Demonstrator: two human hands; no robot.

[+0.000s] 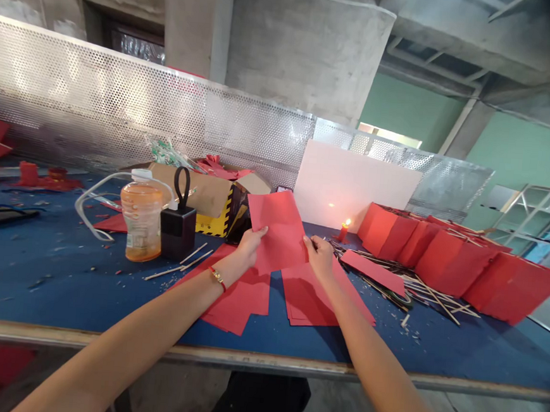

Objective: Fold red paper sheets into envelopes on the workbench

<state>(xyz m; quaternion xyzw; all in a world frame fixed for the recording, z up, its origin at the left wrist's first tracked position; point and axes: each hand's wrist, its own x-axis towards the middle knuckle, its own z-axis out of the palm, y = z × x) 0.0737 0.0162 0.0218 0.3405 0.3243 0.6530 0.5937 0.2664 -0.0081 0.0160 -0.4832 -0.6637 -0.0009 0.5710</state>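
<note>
Head cam, only view there is: both hands are up over the blue table [60,278], holding one red sheet [277,228] in the air just past the near-middle. The left hand [252,241] pinches its left edge and the right hand [317,255] pinches its right edge, fingers closed on the paper. The sheet looks flat, no fold in it yet. Right below lie two piles [244,295] of flat red sheets, so I'd say plenty is left. Far right there's a row of made-up red pieces [451,261], looks like a decent batch done, with sticks [430,294] scattered in front and a lit candle [344,230] nearby. A bottle [140,221] sits off to the left.
</note>
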